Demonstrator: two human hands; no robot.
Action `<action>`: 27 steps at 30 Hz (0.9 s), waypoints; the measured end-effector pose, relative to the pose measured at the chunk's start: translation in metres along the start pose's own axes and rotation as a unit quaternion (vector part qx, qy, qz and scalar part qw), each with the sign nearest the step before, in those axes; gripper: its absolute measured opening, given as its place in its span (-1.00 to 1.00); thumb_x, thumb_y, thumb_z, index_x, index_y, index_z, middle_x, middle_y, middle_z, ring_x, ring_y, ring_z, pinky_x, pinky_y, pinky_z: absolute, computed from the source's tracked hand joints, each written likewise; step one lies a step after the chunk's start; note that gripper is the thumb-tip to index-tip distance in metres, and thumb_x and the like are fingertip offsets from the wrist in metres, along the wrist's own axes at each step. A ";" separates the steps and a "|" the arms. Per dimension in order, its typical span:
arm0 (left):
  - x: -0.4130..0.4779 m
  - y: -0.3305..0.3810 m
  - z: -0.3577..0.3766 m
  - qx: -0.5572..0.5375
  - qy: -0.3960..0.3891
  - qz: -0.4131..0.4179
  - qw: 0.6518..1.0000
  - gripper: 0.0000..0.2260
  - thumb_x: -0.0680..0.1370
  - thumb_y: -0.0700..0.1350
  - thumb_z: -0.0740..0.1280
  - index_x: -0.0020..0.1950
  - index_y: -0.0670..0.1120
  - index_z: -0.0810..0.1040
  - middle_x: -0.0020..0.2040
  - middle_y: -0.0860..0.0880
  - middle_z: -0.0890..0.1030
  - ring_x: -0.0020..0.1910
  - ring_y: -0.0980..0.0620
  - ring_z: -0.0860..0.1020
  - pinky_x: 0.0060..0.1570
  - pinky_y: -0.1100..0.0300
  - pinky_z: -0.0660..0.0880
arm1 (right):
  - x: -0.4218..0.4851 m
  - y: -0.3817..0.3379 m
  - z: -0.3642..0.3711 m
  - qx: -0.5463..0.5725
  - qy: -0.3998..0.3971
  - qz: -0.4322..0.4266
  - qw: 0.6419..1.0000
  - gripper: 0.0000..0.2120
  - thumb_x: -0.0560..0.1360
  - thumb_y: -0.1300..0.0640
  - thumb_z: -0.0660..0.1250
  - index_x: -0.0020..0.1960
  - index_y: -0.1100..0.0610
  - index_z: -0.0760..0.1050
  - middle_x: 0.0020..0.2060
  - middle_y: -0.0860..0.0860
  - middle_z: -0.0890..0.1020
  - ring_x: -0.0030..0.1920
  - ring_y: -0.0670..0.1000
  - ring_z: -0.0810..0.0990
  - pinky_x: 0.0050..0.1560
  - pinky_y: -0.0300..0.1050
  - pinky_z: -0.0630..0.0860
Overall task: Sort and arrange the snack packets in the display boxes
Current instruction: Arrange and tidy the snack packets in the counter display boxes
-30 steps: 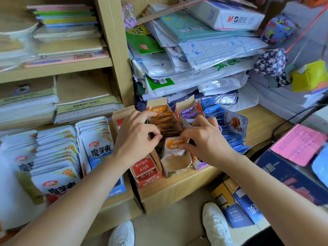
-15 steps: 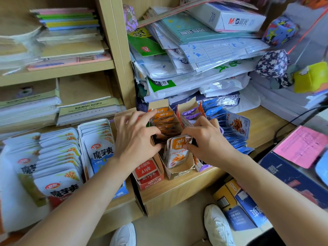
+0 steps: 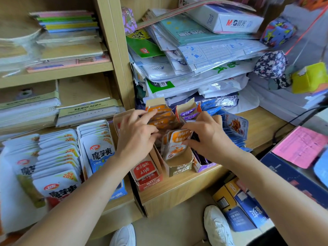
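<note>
A tan display box (image 3: pixel 179 168) stands on the wooden counter and holds orange snack packets (image 3: pixel 176 145) in a row. My left hand (image 3: pixel 136 134) lies over the row's left side, fingers curled against the packets. My right hand (image 3: pixel 207 137) pinches the right edge of the front orange packets. A red display box (image 3: pixel 148 176) sits to the left of the tan one, a purple box (image 3: pixel 204 165) to its right. Blue snack packets (image 3: pixel 234 126) fan out beyond the purple box.
White konjac snack packets (image 3: pixel 58 160) lie in rows on the lower left shelf. Stacked paper and plastic-wrapped stationery (image 3: pixel 195 55) pile up behind the boxes. A dark blue carton with a pink sheet (image 3: pixel 298 146) stands right. Small boxes (image 3: pixel 237 205) and my white shoes (image 3: pixel 216 228) are on the floor.
More orange packets now stand at the front of the tan box, pulled forward and upright. Both hands stayed around the row and closed in slightly on it.
</note>
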State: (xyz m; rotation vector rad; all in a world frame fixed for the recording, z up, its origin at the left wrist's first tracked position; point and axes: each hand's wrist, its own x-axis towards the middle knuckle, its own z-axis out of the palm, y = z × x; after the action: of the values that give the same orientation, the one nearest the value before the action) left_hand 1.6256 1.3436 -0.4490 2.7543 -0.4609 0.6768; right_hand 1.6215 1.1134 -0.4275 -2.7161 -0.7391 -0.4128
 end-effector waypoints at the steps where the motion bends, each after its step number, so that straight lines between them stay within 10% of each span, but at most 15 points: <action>1: 0.003 -0.001 -0.002 -0.013 0.014 -0.010 1.000 -0.95 0.43 -0.07 0.57 -0.17 -0.01 0.75 0.32 0.01 0.60 0.23 -0.13 0.46 0.16 -0.13 0.38 | 0.002 0.001 -0.006 0.012 0.005 0.015 1.000 -0.69 0.38 0.03 0.58 0.08 0.04 0.62 -0.15 -0.01 0.43 0.01 0.06 0.35 0.01 0.02 0.16; 7: 0.009 0.005 -0.002 -0.132 0.030 -0.052 0.989 -0.87 0.49 0.00 0.50 -0.22 0.00 0.66 -0.02 0.08 0.63 -0.06 0.02 0.55 -0.08 0.04 0.50 | 0.004 0.005 -0.032 0.044 -0.074 0.046 0.995 -0.59 0.46 -0.02 0.50 0.27 0.01 0.54 -0.18 -0.10 0.27 -0.11 -0.04 0.10 0.08 -0.05 0.11; 12: 0.003 0.012 -0.005 -0.158 -0.021 -0.082 0.984 -0.81 0.55 0.11 0.42 -0.20 0.07 0.57 -0.33 0.13 0.58 -0.33 0.14 0.55 -0.37 0.17 0.44 | 0.004 0.004 -0.029 0.000 -0.085 0.020 0.996 -0.60 0.43 -0.02 0.54 0.22 -0.03 0.54 -0.05 -0.04 0.52 -0.03 -0.12 0.14 0.10 0.03 0.19; 27: -0.008 0.008 -0.010 -0.216 -0.144 -0.102 0.960 -0.84 0.50 0.14 0.46 -0.04 0.09 0.73 -0.20 0.20 0.69 -0.22 0.25 0.63 -0.16 0.13 0.63 | -0.022 -0.018 -0.008 -0.039 -0.098 -0.011 0.994 0.16 0.29 -0.20 0.57 0.62 -0.14 -0.13 0.41 -0.06 0.19 0.33 0.05 0.24 0.27 0.08 0.28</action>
State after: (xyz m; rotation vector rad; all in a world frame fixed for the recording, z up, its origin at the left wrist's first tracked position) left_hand 1.6117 1.3412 -0.4430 2.4359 -0.3280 0.1024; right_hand 1.5920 1.1150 -0.4241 -2.8531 -0.8190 -0.1841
